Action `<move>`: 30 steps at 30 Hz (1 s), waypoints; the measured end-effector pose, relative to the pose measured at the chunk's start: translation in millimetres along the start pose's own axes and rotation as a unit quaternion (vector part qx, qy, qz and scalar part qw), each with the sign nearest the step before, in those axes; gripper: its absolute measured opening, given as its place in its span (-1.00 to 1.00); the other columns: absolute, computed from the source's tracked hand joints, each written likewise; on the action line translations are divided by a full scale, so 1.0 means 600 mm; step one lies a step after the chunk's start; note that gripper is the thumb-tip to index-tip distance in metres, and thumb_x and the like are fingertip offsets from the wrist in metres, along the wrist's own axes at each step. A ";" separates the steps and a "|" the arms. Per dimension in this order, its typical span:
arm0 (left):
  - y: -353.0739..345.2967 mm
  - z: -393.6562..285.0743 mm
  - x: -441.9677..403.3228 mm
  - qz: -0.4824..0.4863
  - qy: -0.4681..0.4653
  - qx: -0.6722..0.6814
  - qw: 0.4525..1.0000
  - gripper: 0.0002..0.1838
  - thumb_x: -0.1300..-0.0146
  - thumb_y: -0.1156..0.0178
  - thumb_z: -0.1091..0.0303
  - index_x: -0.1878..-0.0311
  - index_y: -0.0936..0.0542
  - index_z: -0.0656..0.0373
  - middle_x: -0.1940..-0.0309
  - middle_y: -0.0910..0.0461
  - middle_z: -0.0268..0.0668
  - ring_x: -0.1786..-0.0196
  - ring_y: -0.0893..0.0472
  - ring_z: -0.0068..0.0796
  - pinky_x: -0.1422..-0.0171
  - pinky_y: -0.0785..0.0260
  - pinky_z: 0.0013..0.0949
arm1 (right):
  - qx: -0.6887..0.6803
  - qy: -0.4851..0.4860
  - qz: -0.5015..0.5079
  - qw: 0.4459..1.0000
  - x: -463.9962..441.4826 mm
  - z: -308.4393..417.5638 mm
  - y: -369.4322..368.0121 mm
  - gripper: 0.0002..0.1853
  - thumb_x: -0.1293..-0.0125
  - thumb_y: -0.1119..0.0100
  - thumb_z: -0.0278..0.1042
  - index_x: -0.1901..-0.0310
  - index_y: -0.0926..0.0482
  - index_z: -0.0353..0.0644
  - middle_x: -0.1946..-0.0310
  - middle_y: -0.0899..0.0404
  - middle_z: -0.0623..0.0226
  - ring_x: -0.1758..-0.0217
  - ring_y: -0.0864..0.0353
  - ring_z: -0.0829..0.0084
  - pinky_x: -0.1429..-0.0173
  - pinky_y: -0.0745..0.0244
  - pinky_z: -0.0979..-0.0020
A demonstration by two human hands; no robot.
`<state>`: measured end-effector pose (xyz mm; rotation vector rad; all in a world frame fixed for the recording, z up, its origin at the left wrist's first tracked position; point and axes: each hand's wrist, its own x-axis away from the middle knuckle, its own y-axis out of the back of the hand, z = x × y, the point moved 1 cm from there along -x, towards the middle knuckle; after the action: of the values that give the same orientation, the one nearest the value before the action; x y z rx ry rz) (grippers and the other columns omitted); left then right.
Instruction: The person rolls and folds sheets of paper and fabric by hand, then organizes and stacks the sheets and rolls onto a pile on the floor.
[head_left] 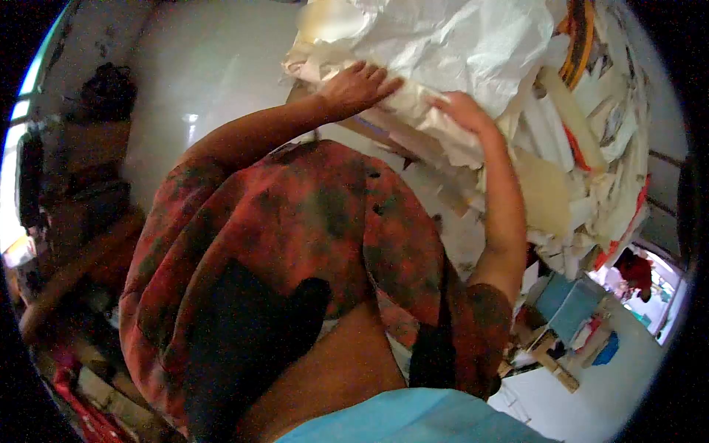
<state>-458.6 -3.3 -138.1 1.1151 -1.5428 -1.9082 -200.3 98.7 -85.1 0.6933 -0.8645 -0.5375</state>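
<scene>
A large crumpled white sheet (473, 52), paper or thin plastic, lies over the table in front of me. My left hand (360, 91) rests on its near edge with fingers stretched out and lying over the cream-coloured fold. To the right, my right hand (462, 112) has its fingers closed at the same edge, pinching the sheet; the fingertips are partly hidden. Below both hands the sheet's border hangs over a brown board-like edge (384, 133).
Heaped scraps and rolled pale sheets (557, 118) fill the right side, with an orange-black band (578, 44) above. A blue box (569, 299) stands at lower right. Boxes (88, 184) are stacked at left. Another person (636, 272) is at the doorway.
</scene>
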 end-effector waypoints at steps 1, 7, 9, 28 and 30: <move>-0.005 0.010 -0.003 0.011 -0.005 0.042 0.999 -0.45 -0.18 -0.07 0.36 -0.29 -0.31 -0.02 0.06 -0.51 -0.15 0.01 -0.55 -0.17 -0.09 -0.43 -0.19 | 0.041 -0.005 -0.042 0.998 0.014 0.023 -0.002 -0.22 -0.12 -0.14 0.41 -0.02 -0.54 -0.26 0.12 -0.60 -0.02 0.01 -0.57 0.07 -0.11 -0.42 0.12; 0.039 0.054 -0.037 0.073 0.028 0.232 0.969 -0.68 -0.16 -0.17 0.30 0.00 -0.54 0.10 0.21 -0.63 -0.13 0.10 -0.62 -0.08 0.03 -0.48 -0.11 | 0.306 0.154 -0.297 0.891 0.105 0.109 -0.040 -0.40 -0.10 -0.34 0.00 -0.15 -0.46 -0.06 0.00 -0.49 0.26 -0.07 -0.45 0.20 -0.16 -0.34 0.24; 0.029 0.072 -0.051 0.125 0.046 0.230 0.964 -0.67 -0.15 -0.23 0.12 0.12 -0.56 0.14 0.22 -0.65 -0.11 0.08 -0.63 -0.05 0.05 -0.48 -0.06 | 0.287 0.142 -0.299 0.899 0.093 0.082 -0.045 -0.40 -0.10 -0.33 0.02 -0.15 -0.46 -0.05 0.03 -0.51 0.27 -0.04 -0.47 0.22 -0.14 -0.35 0.23; -0.005 0.153 -0.130 0.186 0.122 0.206 0.953 -0.67 -0.38 0.05 0.15 -0.14 -0.56 -0.29 0.00 -0.63 -0.30 0.03 -0.64 -0.15 -0.05 -0.51 -0.11 | 0.318 0.087 -0.287 0.899 0.044 0.057 0.005 0.13 0.17 -0.52 -0.04 -0.46 -0.05 0.04 -0.06 -0.43 0.16 -0.13 -0.41 0.10 -0.23 -0.30 0.09; 0.066 0.120 -0.132 0.187 0.168 0.121 0.960 -0.55 -0.29 -0.07 0.04 -0.24 -0.48 -0.15 0.00 -0.61 -0.17 -0.04 -0.61 -0.16 -0.19 -0.42 -0.07 | 0.306 0.067 -0.253 0.915 0.038 0.056 0.017 0.14 0.19 -0.54 -0.12 -0.46 -0.05 0.08 -0.06 -0.43 0.15 -0.12 -0.42 0.10 -0.22 -0.33 0.09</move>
<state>-477.0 88.2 -72.2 1.0838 -1.6760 -1.2376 -214.2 78.9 -51.0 1.5387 -0.7172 -0.6723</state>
